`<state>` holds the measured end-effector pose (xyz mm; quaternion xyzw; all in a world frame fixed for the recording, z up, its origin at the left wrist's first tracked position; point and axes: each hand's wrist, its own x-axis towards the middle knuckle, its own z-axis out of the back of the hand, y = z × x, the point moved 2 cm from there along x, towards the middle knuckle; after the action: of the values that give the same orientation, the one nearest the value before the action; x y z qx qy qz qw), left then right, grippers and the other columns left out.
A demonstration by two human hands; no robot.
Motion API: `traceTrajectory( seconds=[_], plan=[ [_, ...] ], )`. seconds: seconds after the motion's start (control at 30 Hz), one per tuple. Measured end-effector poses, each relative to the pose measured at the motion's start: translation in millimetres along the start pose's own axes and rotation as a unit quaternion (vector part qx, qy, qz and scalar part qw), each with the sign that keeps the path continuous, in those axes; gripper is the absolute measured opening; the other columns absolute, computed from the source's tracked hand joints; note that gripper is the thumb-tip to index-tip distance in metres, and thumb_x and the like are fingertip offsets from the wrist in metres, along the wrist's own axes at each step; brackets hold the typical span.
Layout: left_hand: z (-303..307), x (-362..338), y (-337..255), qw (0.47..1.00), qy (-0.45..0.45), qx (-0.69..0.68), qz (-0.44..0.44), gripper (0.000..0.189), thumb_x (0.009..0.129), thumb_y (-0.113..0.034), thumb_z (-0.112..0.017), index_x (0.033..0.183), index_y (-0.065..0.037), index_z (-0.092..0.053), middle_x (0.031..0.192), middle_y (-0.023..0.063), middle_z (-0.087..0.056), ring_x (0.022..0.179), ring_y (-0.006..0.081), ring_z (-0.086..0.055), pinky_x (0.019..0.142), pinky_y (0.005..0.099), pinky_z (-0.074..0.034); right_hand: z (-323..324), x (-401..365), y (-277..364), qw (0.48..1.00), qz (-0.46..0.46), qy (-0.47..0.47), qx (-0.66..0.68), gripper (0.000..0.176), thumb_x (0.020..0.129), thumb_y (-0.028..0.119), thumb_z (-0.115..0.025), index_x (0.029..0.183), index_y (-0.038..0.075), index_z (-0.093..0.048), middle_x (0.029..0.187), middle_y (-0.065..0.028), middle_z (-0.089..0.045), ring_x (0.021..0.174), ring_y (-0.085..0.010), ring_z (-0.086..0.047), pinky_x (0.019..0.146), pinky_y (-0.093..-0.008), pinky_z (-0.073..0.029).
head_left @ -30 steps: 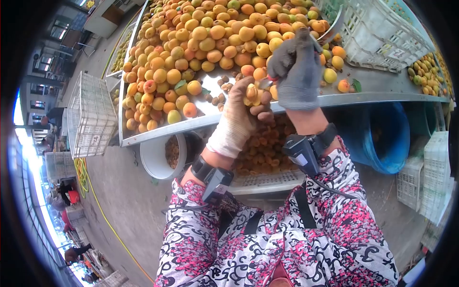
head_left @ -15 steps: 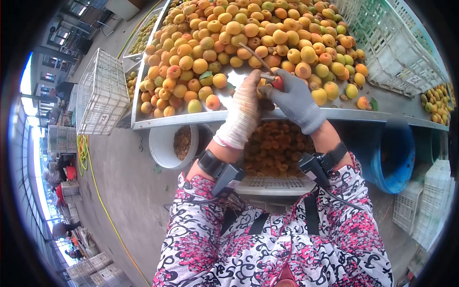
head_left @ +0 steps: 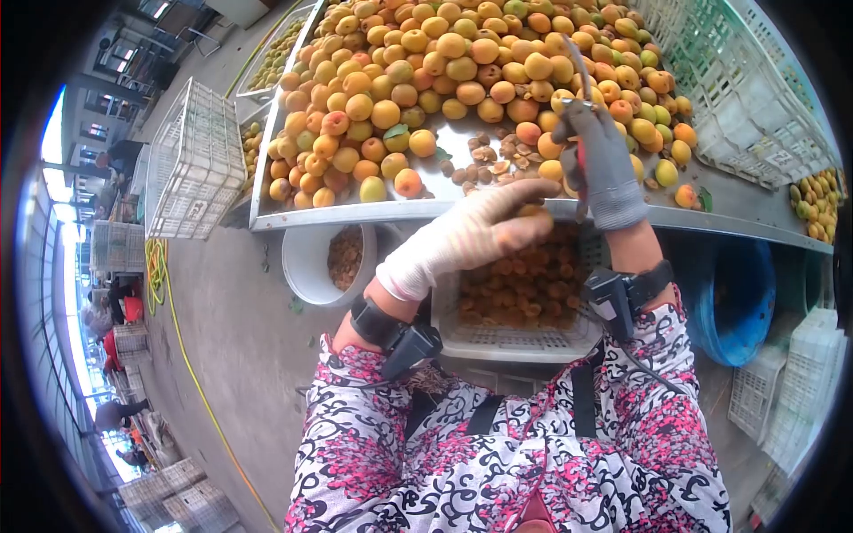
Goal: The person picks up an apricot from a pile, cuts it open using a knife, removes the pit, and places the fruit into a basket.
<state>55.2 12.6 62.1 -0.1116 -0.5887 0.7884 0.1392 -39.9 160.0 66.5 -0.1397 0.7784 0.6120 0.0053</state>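
Note:
My left hand (head_left: 484,226), in a white glove with stained fingers, is over the near edge of the metal table (head_left: 418,210). A small yellow-orange piece of apricot shows between its thumb and fingers. In a grey glove, my right hand (head_left: 609,164) is closed round a red-handled tool whose thin metal end (head_left: 582,73) points away over the fruit. Whole apricots (head_left: 382,114) are heaped on the table, with brown pits (head_left: 484,155) in front of them. Below the edge, partly covered by my left hand, a crate (head_left: 511,345) holds many apricot pieces.
A white bucket (head_left: 306,266) with brown bits stands under the table at left, and a blue barrel (head_left: 745,298) at right. Plastic crates stand at left (head_left: 197,164) and upper right (head_left: 742,107). A yellow hose (head_left: 191,373) lies on the floor.
My hands have parted. The left has moved down over the crate, and the right has moved right with the tool. The pits on the table have come into view.

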Motion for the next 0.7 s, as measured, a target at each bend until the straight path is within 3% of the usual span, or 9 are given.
traceTrajectory(
  seconds=[0.07,0.13,0.2,0.27,0.33,0.43,0.6,0.67,0.7],
  plan=[
    [9.8,0.6,5.3,0.998,-0.04,0.015,0.053,0.042,0.086,-0.019,-0.061,0.127,-0.012,-0.053,0.116,0.0055,-0.058,0.099,0.013,-0.055,0.087,0.0268,-0.044,0.3,-0.5,0.1,1.0,0.007,-0.007,0.003,0.022,0.092,0.029,-0.055,0.099,0.008,-0.052,0.066,0.0008,-0.053,0.04,-0.0031,-0.039,0.032,-0.0192,-0.028],
    [32.2,10.1,12.3,0.979,-0.173,0.091,0.059,0.043,0.083,-0.018,-0.064,0.125,-0.013,-0.055,0.115,0.0069,-0.059,0.093,0.0144,-0.058,0.083,0.0296,-0.047,0.3,-7.1,3.4,1.0,0.003,-0.002,-0.001,0.022,0.092,0.03,-0.055,0.096,0.008,-0.053,0.066,0.0014,-0.053,0.041,-0.0031,-0.04,0.033,-0.0189,-0.029],
    [61.7,17.1,42.6,0.805,-0.277,0.525,-0.003,0.051,0.07,-0.014,-0.065,0.121,-0.016,-0.056,0.114,0.0088,-0.059,0.105,0.0268,-0.056,0.093,0.0383,-0.041,4.0,-4.8,-4.6,1.0,-0.003,0.015,0.003,0.021,0.092,0.03,-0.055,0.094,0.009,-0.053,0.066,0.0016,-0.053,0.041,-0.003,-0.041,0.033,-0.0186,-0.029],
    [77.8,15.2,70.6,0.732,-0.268,0.625,0.039,0.05,0.072,-0.013,-0.061,0.121,-0.018,-0.054,0.12,0.0078,-0.057,0.117,0.028,-0.048,0.1,0.0419,-0.034,5.6,-5.9,-6.3,0.999,-0.01,0.032,0.006,0.021,0.092,0.03,-0.055,0.093,0.009,-0.054,0.065,0.0018,-0.053,0.041,-0.003,-0.041,0.033,-0.0183,-0.029],
    [88.6,19.5,89.5,0.724,-0.204,0.656,0.061,0.047,0.073,-0.013,-0.06,0.119,-0.018,-0.056,0.117,0.0078,-0.058,0.116,0.0278,-0.048,0.102,0.0421,-0.031,2.4,-9.3,-4.1,0.999,-0.026,0.023,0.003,0.022,0.093,0.029,-0.054,0.092,0.008,-0.054,0.065,0.0012,-0.053,0.041,-0.0031,-0.041,0.033,-0.0182,-0.03],
    [89.9,30.3,82.7,0.728,-0.161,0.647,0.159,0.045,0.072,-0.015,-0.062,0.116,-0.018,-0.058,0.111,0.0074,-0.061,0.114,0.0275,-0.049,0.103,0.0415,-0.029,4.1,-9.3,-5.5,0.999,-0.027,0.029,-0.021,0.023,0.093,0.029,-0.054,0.093,0.007,-0.054,0.065,0.0006,-0.053,0.041,-0.0033,-0.041,0.033,-0.0183,-0.03],
    [81.8,24.2,54.4,0.798,-0.252,0.546,0.039,0.043,0.07,-0.021,-0.069,0.111,-0.016,-0.06,0.099,0.0061,-0.062,0.105,0.0236,-0.054,0.094,0.0415,-0.039,7.2,-12.7,-3.8,0.999,-0.024,0.045,-0.014,0.025,0.093,0.031,-0.054,0.093,0.005,-0.055,0.064,0.0004,-0.052,0.04,-0.0039,-0.04,0.034,-0.0189,-0.03],
    [72.8,24.1,47.3,0.919,-0.299,0.255,0.027,0.043,0.073,-0.018,-0.067,0.115,-0.013,-0.057,0.097,0.005,-0.061,0.098,0.018,-0.058,0.085,0.034,-0.046,6.8,-13.9,-5.5,0.996,-0.013,0.081,-0.027,0.026,0.093,0.031,-0.054,0.093,0.005,-0.056,0.065,0.0005,-0.051,0.04,-0.0043,-0.039,0.034,-0.0196,-0.03],
    [58.9,22.5,24.5,0.958,-0.261,0.009,0.12,0.047,0.075,-0.015,-0.064,0.12,-0.008,-0.051,0.099,0.0056,-0.059,0.091,0.0145,-0.06,0.08,0.0266,-0.049,4.7,-18.3,-1.8,0.994,-0.019,0.094,-0.052,0.025,0.093,0.029,-0.054,0.095,0.004,-0.056,0.064,0.0015,-0.05,0.043,-0.0034,-0.04,0.038,-0.0191,-0.031]
  ],
)
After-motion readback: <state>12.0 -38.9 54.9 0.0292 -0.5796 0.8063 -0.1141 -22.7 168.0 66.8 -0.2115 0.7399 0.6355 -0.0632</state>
